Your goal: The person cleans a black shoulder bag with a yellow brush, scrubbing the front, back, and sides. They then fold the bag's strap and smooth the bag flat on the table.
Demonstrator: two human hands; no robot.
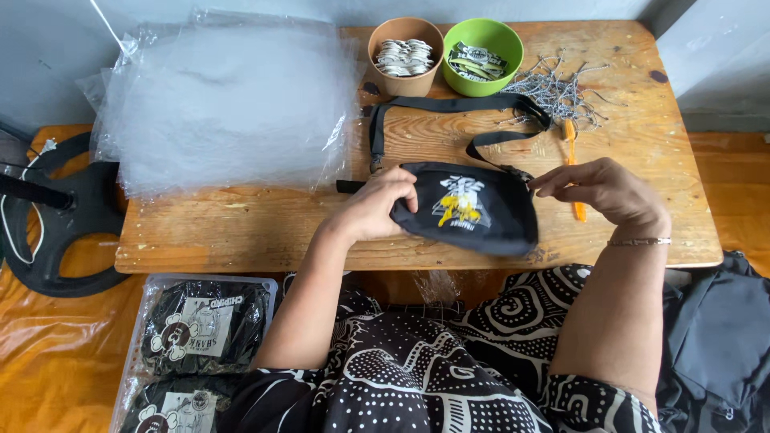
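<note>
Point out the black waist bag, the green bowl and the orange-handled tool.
black waist bag [481,232], head view, plain fabric below the print
green bowl [497,82], head view, front outer wall
orange-handled tool [577,210], head view, lower end of its handle

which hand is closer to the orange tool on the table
Right. The right hand hovers just beside the orange tool, at the pouch's right end; the left hand grips its far left end.
</note>
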